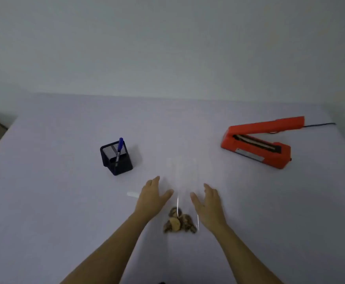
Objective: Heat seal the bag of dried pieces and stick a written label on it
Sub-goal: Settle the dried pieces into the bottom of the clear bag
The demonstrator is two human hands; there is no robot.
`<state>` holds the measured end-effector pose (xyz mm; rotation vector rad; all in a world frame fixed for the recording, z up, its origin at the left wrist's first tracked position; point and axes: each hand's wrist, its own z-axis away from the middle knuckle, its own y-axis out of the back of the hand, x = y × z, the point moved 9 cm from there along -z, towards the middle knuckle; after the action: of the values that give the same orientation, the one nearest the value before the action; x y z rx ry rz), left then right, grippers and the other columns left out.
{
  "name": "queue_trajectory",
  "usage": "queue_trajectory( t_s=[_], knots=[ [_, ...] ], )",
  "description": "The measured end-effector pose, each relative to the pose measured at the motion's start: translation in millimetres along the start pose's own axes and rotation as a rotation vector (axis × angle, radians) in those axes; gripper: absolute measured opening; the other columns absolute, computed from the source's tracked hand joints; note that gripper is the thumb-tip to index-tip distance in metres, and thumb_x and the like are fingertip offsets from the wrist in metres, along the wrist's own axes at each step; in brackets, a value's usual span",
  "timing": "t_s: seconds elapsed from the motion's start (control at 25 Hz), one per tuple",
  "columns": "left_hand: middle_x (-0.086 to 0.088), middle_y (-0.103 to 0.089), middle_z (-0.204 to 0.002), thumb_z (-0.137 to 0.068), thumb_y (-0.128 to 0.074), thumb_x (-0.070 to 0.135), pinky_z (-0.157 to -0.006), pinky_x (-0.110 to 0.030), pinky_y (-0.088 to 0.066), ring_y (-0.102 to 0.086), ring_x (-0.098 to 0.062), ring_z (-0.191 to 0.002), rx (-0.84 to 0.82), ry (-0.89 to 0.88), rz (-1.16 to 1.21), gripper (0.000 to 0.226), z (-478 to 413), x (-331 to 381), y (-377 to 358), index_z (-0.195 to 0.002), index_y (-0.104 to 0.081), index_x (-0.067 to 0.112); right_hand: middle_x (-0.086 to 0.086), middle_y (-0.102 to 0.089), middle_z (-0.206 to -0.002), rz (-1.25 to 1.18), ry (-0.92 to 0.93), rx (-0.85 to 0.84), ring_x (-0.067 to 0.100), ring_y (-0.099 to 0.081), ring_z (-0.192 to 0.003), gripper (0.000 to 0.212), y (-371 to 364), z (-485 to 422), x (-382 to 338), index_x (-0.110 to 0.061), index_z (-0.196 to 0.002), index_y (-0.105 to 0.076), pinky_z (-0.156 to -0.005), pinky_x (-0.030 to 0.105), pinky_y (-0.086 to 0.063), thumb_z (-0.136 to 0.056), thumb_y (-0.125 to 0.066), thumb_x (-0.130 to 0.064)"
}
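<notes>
**Bag still on the bench, sealing yet to begin**

A clear plastic bag lies flat on the pale bench near the middle. Its brown dried pieces are bunched at the near end and its empty length runs toward the far side. The left hand and right hand sit either side of it with fingers straight. Each grip is wide open and has hold of nothing; whether the palms touch the film cannot be told.

The red heat sealer stands well apart at the far right, its arm raised. A black mesh pen holder with a blue pen stands to the left. A small white label strip lies just left of the left hand.

The sealing step looks barely started. The next move probably calls for pinching the bag's empty far end, keeping the pieces settled, and laying the mouth flat and unwrinkled across the sealer's bar.
</notes>
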<state>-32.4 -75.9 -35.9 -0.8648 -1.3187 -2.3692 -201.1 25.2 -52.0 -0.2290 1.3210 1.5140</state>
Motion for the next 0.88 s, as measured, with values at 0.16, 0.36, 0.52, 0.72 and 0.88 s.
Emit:
queue_trajectory(
  t_s=[0.16, 0.36, 0.52, 0.72, 0.88],
  knots=[
    [-0.007, -0.054, -0.118, -0.079, -0.069, 0.043, -0.08, -0.027, -0.044, -0.052, -0.016, -0.096, 0.067, 0.137, 0.239, 0.077, -4.9, -21.1, -20.3, -0.14, -0.031, 0.014, -0.002, -0.057, -0.102, -0.215, -0.102, -0.029, 0.009, -0.057, -0.09, 0.059, -12.5, -6.4, 22.7, -0.013, -0.133, -0.038, -0.075, 0.017, -0.045, -0.086, -0.059, -0.042],
    [0.001, -0.056, -0.097, -0.074, -0.074, 0.04, -0.068, -0.018, -0.042, -0.054, -0.008, -0.082, 0.053, 0.209, 0.354, 0.076, -4.6, -33.6, -45.7, -0.135, -0.035, 0.017, -0.011, -0.059, -0.088, -0.346, -0.141, -0.099, -0.002, -0.056, -0.083, 0.039, -25.6, -6.3, 35.5, -0.021, -0.114, -0.053, -0.064, 0.008, -0.04, -0.081, -0.069, -0.035],
    [0.002, -0.062, -0.083, -0.073, -0.076, 0.035, -0.06, -0.015, -0.042, -0.059, -0.006, -0.076, 0.033, 0.232, 0.413, 0.064, -4.6, -37.8, -49.4, -0.127, -0.043, 0.019, -0.002, -0.064, -0.085, -0.384, -0.141, -0.111, 0.013, -0.062, -0.082, 0.031, -28.6, -6.8, 39.3, -0.017, -0.105, -0.059, -0.067, 0.014, -0.045, -0.078, -0.073, -0.022],
    [-0.01, -0.067, -0.092, -0.072, -0.078, 0.03, -0.073, -0.032, -0.056, -0.065, -0.022, -0.086, -0.04, 0.206, 0.447, 0.041, -6.7, -35.7, -44.1, -0.108, -0.062, 0.017, -0.003, -0.065, -0.08, -0.449, -0.145, -0.161, 0.011, -0.062, -0.079, 0.022, -34.3, -9.5, 39.1, -0.021, -0.097, -0.062, -0.063, 0.012, -0.046, -0.079, -0.072, -0.016],
    [-0.02, -0.065, -0.084, -0.075, -0.076, 0.025, -0.083, -0.049, -0.053, -0.064, -0.031, -0.079, -0.163, 0.143, 0.508, 0.023, -11.3, -28.2, -43.2, -0.09, -0.07, 0.01, -0.004, -0.068, -0.082, -0.519, -0.114, -0.177, 0.004, -0.064, -0.076, 0.012, -36.7, -14.1, 43.1, -0.023, -0.085, -0.068, -0.061, 0.012, -0.048, -0.08, -0.071, -0.012]
  ],
)
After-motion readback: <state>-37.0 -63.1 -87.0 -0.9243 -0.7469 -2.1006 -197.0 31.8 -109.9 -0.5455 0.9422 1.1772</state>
